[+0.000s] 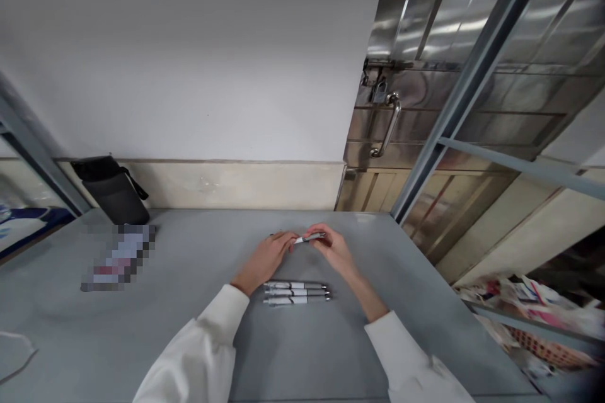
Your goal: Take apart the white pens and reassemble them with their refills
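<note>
Between my two hands a white and grey pen (309, 237) is held nearly level above the far part of the grey table (189, 327). My left hand (271, 253) closes its fingers on the pen's left end. At the other end, my right hand (334, 249) pinches the pen between thumb and fingers. Closer to me, several similar pens (297, 293) lie side by side in a row on the tabletop, below and between my wrists. My fingers partly cover the held pen.
A black bottle (111, 192) with a strap stands at the back left, and a blurred-out flat object (120, 258) lies before it. A white cable (19, 352) is at the left edge. Metal posts (439, 145) rise at the table's corners. Shelves with bags (534, 302) sit right.
</note>
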The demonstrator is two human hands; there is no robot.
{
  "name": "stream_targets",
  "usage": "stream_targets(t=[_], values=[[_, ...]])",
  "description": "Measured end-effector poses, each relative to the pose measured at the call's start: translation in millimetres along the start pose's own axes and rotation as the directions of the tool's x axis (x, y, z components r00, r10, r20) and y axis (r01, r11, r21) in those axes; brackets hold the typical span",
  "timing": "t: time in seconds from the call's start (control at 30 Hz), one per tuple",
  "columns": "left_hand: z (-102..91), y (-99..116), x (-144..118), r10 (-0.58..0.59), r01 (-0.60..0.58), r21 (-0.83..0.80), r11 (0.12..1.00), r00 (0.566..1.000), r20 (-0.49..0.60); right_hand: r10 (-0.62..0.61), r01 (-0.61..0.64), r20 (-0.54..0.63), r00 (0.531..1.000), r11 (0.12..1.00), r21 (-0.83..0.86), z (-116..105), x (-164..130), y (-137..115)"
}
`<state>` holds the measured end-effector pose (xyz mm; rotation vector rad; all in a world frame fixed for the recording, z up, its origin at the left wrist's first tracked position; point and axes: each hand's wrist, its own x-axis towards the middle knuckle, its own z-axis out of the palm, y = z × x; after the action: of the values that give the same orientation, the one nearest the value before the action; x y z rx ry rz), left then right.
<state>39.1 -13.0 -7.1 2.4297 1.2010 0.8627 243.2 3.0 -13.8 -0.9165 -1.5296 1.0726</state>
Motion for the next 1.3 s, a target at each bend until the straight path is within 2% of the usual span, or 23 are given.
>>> stream_targets(t=[0.17, 0.3, 0.5, 0.7, 1.0, 1.17, 1.3], values=[[-2.5, 2, 0, -0.014, 0.014, -0.01, 1.0, 1.0, 0.019, -0.009, 0.008, -0.042, 0.999, 0.999, -0.044, -4, 0, -2], [-4.3, 7, 1, -0.029, 0.027, -0.071, 0.997, 0.999, -0.016, 0.019, -0.022, -0.07, 0.997, 0.999, -0.046, -7, 1, -6], [-3.8, 6, 4, 0.013, -0.017, -0.172, 0.985, 1.0, -0.024, 0.02, -0.025, -0.115, 0.993, 0.999, -0.041, -3, 2, -2], [-3.2, -2, 4, 0.007, -0.019, -0.172, 0.985, 0.997, -0.073, 0.004, -0.011, -0.188, 0.982, 0.999, -0.039, -9, 5, 9], [-2.2, -7, 4, 0.018, -0.034, -0.134, 0.99, 0.993, -0.118, 0.053, -0.034, -0.282, 0.958, 0.997, 0.069, -17, 7, 10], [-1.5, -7, 4, 0.011, -0.031, -0.142, 0.989, 0.99, -0.14, 0.045, -0.065, -0.324, 0.945, 0.996, -0.054, -21, 7, 15], [-0.7, -6, 5, 0.018, -0.037, -0.138, 0.99, 0.991, -0.136, 0.051, -0.089, -0.232, 0.971, 0.984, -0.156, -9, 6, 17]])
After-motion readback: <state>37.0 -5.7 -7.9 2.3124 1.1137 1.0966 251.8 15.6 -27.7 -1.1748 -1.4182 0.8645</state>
